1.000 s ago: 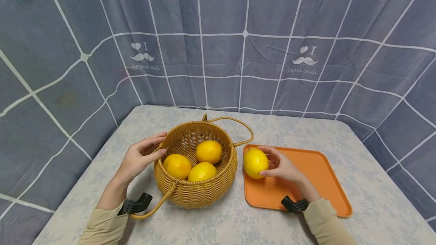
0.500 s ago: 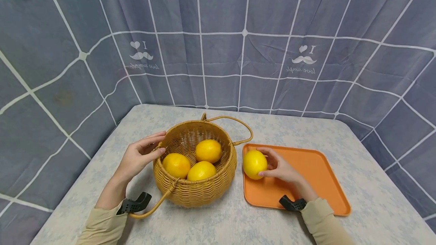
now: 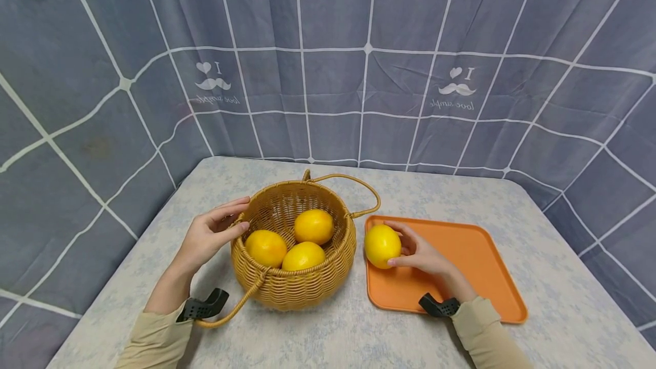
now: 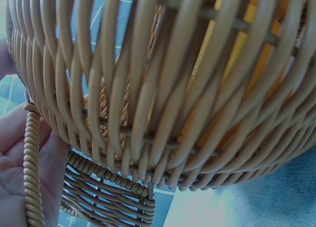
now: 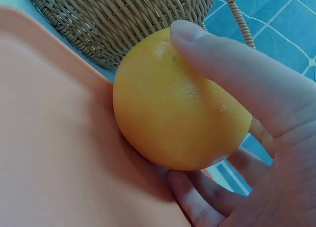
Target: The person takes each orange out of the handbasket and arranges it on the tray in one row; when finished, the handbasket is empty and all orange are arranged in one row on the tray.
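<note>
My right hand [image 3: 417,252] grips a yellow lemon [image 3: 382,246] at the left edge of the orange tray [image 3: 451,278]. In the right wrist view the thumb lies over the lemon [image 5: 173,103] and fingers curl beneath it; whether it touches the tray is unclear. My left hand [image 3: 207,238] holds the left rim of a round wicker basket [image 3: 297,292], thumb over the rim. Inside the basket lie three more lemons, one at the left [image 3: 266,249], one at the back [image 3: 314,226] and one at the front [image 3: 303,256].
The basket's right handle [image 3: 376,201] leans out toward the tray, and its left handle [image 3: 230,318] hangs down near my left wrist. A pale patterned cloth covers the table [image 3: 338,335]. Behind stands a blue-grey curtain [image 3: 333,84] with white lines.
Almost nothing differs. The lemon and my right hand have shifted very slightly with the view; my left hand stays on the basket rim.
</note>
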The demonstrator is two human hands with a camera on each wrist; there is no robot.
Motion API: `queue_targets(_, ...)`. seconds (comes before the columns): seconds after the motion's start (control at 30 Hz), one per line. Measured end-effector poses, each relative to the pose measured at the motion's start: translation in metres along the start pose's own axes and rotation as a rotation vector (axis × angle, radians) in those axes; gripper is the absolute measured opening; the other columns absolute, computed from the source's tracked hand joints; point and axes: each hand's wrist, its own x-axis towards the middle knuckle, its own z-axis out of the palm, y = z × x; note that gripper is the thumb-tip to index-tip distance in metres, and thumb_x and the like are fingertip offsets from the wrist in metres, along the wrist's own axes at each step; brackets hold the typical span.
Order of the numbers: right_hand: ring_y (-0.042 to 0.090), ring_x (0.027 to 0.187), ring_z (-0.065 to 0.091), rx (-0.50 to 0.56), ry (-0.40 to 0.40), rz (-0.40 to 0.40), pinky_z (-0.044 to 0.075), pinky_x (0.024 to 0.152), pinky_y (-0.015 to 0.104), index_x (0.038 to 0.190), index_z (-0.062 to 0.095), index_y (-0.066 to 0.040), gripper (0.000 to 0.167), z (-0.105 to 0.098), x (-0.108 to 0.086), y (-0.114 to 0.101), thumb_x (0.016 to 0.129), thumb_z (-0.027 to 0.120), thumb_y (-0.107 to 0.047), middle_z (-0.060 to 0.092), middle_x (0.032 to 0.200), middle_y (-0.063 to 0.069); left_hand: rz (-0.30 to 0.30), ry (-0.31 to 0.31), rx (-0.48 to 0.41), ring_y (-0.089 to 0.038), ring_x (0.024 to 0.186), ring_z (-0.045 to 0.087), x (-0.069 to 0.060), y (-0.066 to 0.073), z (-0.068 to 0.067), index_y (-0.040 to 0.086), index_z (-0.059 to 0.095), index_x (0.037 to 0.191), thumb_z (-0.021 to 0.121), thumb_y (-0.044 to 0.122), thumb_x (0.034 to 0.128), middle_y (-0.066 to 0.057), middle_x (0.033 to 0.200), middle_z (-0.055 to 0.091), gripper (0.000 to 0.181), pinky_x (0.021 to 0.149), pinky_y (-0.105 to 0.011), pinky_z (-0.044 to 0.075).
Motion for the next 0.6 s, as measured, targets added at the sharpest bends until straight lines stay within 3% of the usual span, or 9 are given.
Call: queue_targets(0.6, 0.032, 0.11, 0.051, -0.063, 0.06, 0.016, 0.049, 0.09, 0.029, 0.146, 0.026, -0.006, 0.081, 0.0011, -0.0006, -0.0013, 0.08, 0.074, -0.004, 0.037, 0.135, 0.021, 0.007, 0.003, 0.001, -0.002, 0.118, 0.05, 0.0004, -0.0009, 0.0001, -0.009, 0.056, 0.124, 0.066, 0.002, 0.0865, -0.012, 0.134, 0.053, 0.04, 0.099, -0.015, 0.04)
